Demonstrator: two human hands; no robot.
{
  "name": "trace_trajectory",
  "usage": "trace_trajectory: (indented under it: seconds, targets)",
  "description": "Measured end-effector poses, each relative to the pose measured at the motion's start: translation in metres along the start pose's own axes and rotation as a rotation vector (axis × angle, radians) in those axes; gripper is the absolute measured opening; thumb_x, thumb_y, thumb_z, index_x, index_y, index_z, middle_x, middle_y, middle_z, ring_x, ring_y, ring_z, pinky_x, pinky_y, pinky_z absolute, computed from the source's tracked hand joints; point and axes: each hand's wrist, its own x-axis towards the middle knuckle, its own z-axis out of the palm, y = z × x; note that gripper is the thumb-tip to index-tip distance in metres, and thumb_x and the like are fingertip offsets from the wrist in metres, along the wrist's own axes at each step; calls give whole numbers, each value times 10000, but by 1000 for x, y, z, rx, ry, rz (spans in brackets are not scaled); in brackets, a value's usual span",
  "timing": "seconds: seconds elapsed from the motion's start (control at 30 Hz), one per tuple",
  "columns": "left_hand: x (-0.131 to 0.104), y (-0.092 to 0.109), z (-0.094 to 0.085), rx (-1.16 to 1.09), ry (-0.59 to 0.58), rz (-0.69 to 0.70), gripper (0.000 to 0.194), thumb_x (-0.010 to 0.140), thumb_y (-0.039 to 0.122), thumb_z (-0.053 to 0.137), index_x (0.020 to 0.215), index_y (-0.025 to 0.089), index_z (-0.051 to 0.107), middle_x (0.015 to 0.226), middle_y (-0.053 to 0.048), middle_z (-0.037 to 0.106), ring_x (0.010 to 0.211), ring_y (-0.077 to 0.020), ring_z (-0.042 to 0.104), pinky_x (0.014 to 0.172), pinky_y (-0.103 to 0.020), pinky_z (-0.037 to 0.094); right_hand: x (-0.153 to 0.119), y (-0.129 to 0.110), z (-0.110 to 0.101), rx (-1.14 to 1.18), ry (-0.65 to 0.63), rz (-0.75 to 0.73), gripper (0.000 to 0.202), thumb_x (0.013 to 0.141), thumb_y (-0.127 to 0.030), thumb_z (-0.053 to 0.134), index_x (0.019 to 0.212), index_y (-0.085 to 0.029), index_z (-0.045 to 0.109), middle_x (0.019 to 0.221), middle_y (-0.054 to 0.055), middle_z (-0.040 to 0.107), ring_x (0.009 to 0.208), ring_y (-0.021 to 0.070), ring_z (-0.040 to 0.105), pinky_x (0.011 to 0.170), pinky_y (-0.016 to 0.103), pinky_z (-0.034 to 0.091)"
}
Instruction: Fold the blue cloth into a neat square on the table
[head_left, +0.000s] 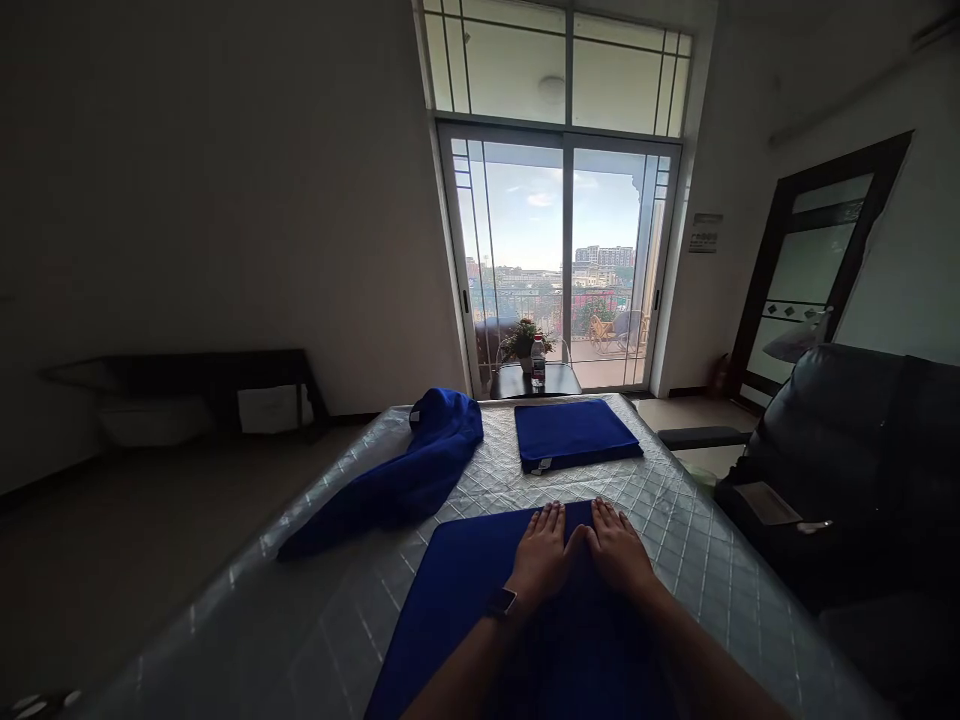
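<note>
A blue cloth (465, 570) lies flat on the near part of a bed (712, 540) beneath a left hand (544, 550) and a right hand (619, 555), both palms down, fingers extended, gripping nothing. Smoothing it well likely calls for even pressure outward from the middle. Beyond lie a folded cloth (577, 430) and, leftward, a crumpled cloth (442, 450). Past the bed, a pot (526, 365) holds a plant (523, 340) beside a bottle (538, 368), contents unclear.

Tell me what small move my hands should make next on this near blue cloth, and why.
I'd probably slide both hands apart to smooth it: your left hand and right hand lie flat at the far edge of the near blue cloth, thumbs close together, leaving that edge uncovered towards both corners.
</note>
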Motion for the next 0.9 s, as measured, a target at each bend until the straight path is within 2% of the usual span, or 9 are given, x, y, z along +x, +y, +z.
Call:
trace_trajectory:
  seconds: [0.13, 0.33, 0.4, 0.5, 0.73, 0.9]
  targets:
    - [-18, -49, -3, 86, 12, -61, 781, 1009, 608, 139, 1537, 77, 362, 1622, -163, 343, 1529, -278, 264, 1254, -478, 264, 1, -1, -1, 7, 0, 0, 686, 998, -432, 197, 1576, -64, 241, 1670, 114, 204, 1551, 226, 177, 1270, 423, 134]
    - [-50, -150, -10, 235, 98, -125, 726, 1021, 572, 184, 1517, 92, 409, 1587, -189, 408, 1497, -307, 343, 1220, -516, 311, 1, -2, -2, 5, -16, 5, 681, 1004, -428, 189, 1579, -65, 233, 1673, 115, 206, 1557, 208, 153, 1267, 402, 109]
    - [-57, -170, -10, 241, 123, -160, 751, 1008, 604, 206, 1518, 89, 403, 1584, -187, 418, 1492, -299, 355, 1214, -508, 328, 1, -2, -2, -4, -23, 17, 676, 1005, -426, 194, 1583, -76, 224, 1677, 106, 195, 1558, 200, 146, 1266, 397, 100]
    - [-61, -177, -10, 218, 136, -201, 788, 998, 629, 206, 1519, 68, 391, 1598, -189, 388, 1503, -289, 332, 1226, -489, 313, 2, -3, -2, -20, -39, 30, 675, 1007, -431, 189, 1589, -89, 208, 1681, 95, 191, 1560, 186, 134, 1264, 384, 93]
    - [-63, -157, -25, 123, 54, -283, 889, 972, 687, 141, 1544, 25, 301, 1644, -177, 276, 1539, -275, 233, 1259, -463, 227, 3, -4, -3, -43, -55, 34, 679, 1007, -436, 180, 1590, -88, 200, 1686, 79, 172, 1561, 176, 125, 1263, 374, 88]
    - [-65, -157, -28, 112, 75, -268, 881, 973, 685, 161, 1538, 29, 328, 1632, -183, 307, 1535, -281, 250, 1253, -462, 241, 3, -4, 0, -65, -47, 37, 676, 1008, -432, 173, 1590, -89, 204, 1684, 78, 187, 1559, 176, 137, 1262, 368, 94]
